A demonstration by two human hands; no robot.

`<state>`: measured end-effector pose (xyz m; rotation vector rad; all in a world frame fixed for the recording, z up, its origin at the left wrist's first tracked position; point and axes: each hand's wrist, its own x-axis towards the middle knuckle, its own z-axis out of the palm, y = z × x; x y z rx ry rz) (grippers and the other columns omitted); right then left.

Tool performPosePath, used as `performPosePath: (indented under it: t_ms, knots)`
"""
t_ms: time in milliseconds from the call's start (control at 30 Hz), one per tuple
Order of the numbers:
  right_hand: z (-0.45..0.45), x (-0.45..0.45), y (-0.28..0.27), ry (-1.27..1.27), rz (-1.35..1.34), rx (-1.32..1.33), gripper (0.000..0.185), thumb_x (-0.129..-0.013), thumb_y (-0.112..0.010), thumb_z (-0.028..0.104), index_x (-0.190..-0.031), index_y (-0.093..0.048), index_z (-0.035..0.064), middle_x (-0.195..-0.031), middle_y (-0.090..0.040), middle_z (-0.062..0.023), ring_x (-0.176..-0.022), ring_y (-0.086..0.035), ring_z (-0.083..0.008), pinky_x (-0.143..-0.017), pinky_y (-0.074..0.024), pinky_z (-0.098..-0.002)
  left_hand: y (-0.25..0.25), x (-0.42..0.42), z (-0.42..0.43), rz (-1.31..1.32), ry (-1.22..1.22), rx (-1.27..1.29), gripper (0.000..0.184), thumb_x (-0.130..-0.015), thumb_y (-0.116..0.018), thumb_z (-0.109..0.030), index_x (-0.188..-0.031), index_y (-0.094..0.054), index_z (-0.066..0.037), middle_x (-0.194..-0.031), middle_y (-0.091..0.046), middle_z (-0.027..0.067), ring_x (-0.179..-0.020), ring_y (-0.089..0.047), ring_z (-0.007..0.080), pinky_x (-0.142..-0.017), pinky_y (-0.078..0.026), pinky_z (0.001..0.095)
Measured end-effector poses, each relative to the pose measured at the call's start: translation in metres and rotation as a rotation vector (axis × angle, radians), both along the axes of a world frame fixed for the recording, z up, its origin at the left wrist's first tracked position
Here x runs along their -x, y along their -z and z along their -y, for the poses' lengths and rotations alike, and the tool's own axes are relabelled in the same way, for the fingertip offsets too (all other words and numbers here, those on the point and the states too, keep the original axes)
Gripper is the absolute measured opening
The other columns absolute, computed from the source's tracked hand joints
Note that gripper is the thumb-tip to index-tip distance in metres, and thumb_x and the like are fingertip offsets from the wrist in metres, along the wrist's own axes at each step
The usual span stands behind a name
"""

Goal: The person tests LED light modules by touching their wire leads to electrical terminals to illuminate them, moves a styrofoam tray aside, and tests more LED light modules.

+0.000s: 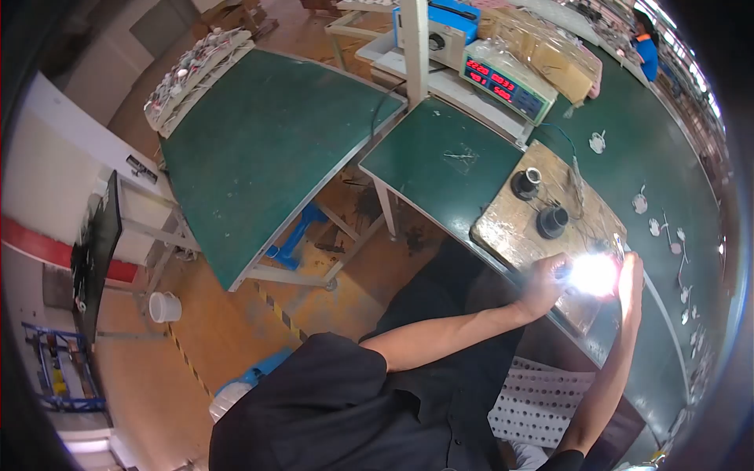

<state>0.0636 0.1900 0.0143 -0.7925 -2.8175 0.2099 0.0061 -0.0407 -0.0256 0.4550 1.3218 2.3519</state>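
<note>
A brightly glowing lamp [594, 275] is between my two hands, over the near right part of a worn wooden board [503, 224]. My left hand [543, 287] has its fingers closed at the lamp's left side. At the lamp's right side is my right hand [630, 289], its fingers pressed together against it. Glare hides the lamp's shape and some fingertips. Two dark round sockets, one [525, 184] with a metal ring on top and another [552, 222] nearer me, stand on the board.
A meter with red digits [503, 85] stands behind the board, beside a blue-topped device [444, 35]. Small white parts [640, 204] are scattered along the green bench at right. A metal post [416, 55] rises behind. Another person [646, 55] is far right.
</note>
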Motion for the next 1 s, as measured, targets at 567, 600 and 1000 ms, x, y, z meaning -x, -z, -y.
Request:
performPosePath:
  t_ms: [567, 600, 1000]
  knots:
    - [0.008, 0.013, -0.005, -0.019, 0.016, -0.024, 0.030, -0.084, -0.054, 0.022, -0.079, -0.063, -0.0064, -0.077, -0.063, -0.0269, -0.070, -0.064, -0.0381, -0.066, -0.0492, -0.0461, -0.017, 0.007, 0.018, -0.199, -0.003, 0.278, 0.011, -0.092, -0.052, -0.003, -0.092, -0.061, 0.003, -0.079, -0.064, 0.0094, -0.075, -0.063, 0.0141, -0.066, -0.050, 0.0312]
    - [0.010, 0.011, -0.010, 0.007, 0.010, -0.028, 0.030, -0.083, -0.054, 0.022, -0.079, -0.063, -0.0065, -0.077, -0.063, -0.0270, -0.070, -0.064, -0.0382, -0.066, -0.0492, -0.0461, -0.020, 0.006, 0.010, -0.091, 0.121, 0.230, 0.014, -0.092, -0.052, -0.001, -0.097, -0.064, 0.003, -0.084, -0.067, 0.0107, -0.079, -0.064, 0.0142, -0.069, -0.051, 0.0307]
    - [0.013, -0.007, -0.010, 0.048, 0.036, -0.015, 0.029, -0.080, -0.061, 0.022, -0.078, -0.063, -0.0075, -0.075, -0.063, -0.0278, -0.069, -0.065, -0.0390, -0.064, -0.0492, -0.0463, -0.010, -0.008, 0.007, 0.041, 0.088, 0.001, 0.008, -0.091, -0.057, 0.005, -0.085, -0.057, 0.000, -0.076, -0.054, -0.0062, -0.071, -0.048, -0.0001, -0.059, -0.041, 0.0185]
